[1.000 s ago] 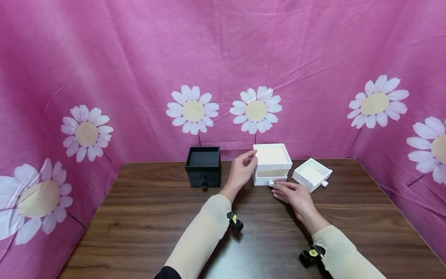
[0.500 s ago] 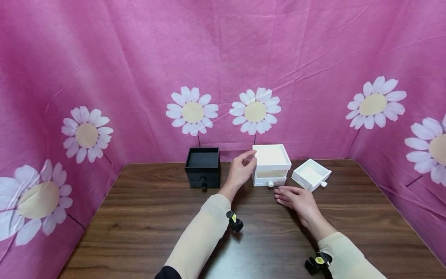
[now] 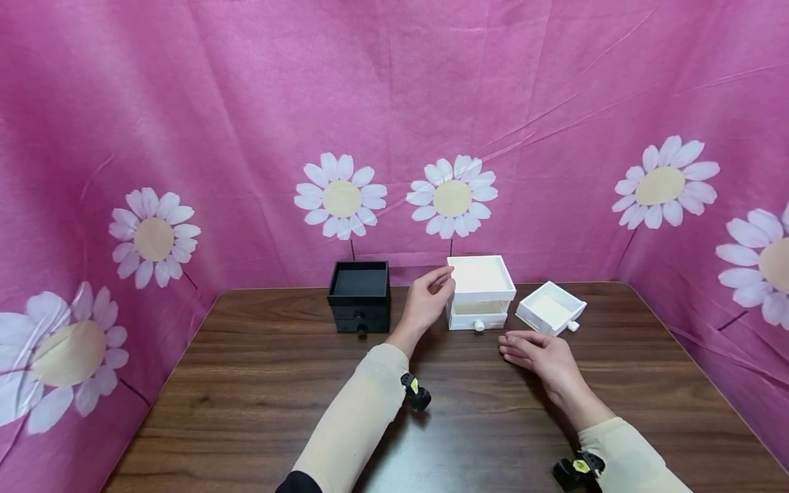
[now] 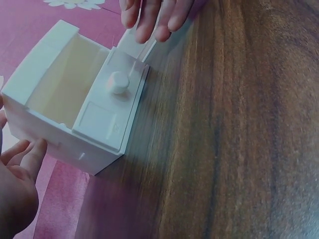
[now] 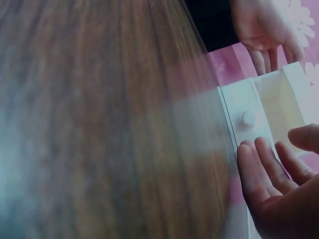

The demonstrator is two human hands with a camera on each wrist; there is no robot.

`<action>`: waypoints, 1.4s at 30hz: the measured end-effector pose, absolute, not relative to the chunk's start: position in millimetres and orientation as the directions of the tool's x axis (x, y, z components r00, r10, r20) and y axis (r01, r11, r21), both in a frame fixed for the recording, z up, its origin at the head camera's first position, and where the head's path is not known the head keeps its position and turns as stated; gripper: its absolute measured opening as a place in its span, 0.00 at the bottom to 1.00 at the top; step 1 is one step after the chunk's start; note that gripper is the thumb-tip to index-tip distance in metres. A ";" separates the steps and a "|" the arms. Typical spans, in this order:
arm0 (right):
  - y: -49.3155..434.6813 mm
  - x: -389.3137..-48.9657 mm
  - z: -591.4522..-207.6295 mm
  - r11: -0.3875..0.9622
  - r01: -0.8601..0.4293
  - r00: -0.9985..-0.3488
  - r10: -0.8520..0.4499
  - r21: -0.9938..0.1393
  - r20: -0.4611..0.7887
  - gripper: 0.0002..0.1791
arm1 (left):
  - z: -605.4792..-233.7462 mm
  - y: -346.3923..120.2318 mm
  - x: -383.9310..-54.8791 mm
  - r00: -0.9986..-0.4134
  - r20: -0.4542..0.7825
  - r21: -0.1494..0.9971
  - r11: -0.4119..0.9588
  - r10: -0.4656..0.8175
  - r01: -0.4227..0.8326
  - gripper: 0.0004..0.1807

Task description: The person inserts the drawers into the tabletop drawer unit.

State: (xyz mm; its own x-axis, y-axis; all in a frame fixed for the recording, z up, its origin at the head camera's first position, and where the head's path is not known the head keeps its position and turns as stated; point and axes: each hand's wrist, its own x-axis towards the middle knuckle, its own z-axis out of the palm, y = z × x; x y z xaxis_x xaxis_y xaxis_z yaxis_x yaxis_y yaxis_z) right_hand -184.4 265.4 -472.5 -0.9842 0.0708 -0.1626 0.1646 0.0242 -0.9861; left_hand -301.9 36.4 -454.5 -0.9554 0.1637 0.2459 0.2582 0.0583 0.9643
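Note:
A small white drawer box stands near the table's back edge. Its upper slot gapes without a drawer, while the lower drawer sits pushed in, round knob facing front. My left hand rests its fingers against the box's left side. Just in front of the box's right corner, my right hand hovers with extended fingers, apart from the knob and holding nothing. A loose white drawer with its own knob lies turned at an angle to the right of the box.
A black drawer box with two knobs stands left of the white one. Behind the wooden table hangs a pink cloth printed with daisies. A small black camera is strapped to each wrist.
My right hand has let go of the lower drawer's knob and drawn back to the right, toward me. My left hand stays at the box's side.

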 end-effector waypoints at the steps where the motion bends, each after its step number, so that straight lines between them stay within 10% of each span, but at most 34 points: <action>1: 265.8 -184.0 -472.7 0.041 0.163 -0.984 0.075 -0.986 -0.159 0.25 | -454.8 36.4 -301.9 -0.955 0.243 0.965 0.056 0.168 0.256 0.19; 13: 276.6 -177.3 -469.5 0.230 0.102 -0.991 0.109 -0.968 -0.078 0.23 | -456.7 38.1 -301.0 -0.959 0.231 0.971 0.028 0.165 0.239 0.20; 42: 340.7 -179.0 -469.9 0.210 0.057 -0.964 0.266 -0.976 0.001 0.08 | -454.6 37.9 -299.8 -0.960 0.232 0.971 0.031 0.155 0.239 0.20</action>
